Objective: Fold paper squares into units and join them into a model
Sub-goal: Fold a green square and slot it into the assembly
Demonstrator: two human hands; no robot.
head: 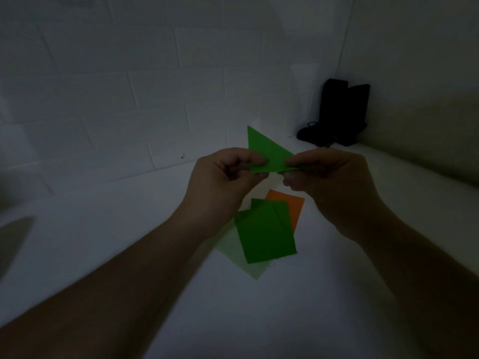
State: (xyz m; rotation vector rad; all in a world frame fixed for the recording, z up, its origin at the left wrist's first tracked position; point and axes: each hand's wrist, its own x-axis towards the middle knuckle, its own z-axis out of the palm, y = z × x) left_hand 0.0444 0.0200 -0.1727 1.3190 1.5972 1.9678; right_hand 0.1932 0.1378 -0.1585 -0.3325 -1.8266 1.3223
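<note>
Left hand and right hand, raised above the white surface, each pinch one lower corner of a green paper triangle, whose apex points up and away from the grip. Below the grip lie the unfolded sheets: pale green sheet, green squares, orange square, overlapping. Judged progress: an early fold of the first unit; no finished unit or joined model is visible. Dim light hides the fingertip contact; the dark object beyond the right hand is unidentifiable.

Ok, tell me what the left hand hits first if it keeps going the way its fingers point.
Probably the right hand: the left hand points across the green triangle both pinch. Depth is unclear.
</note>
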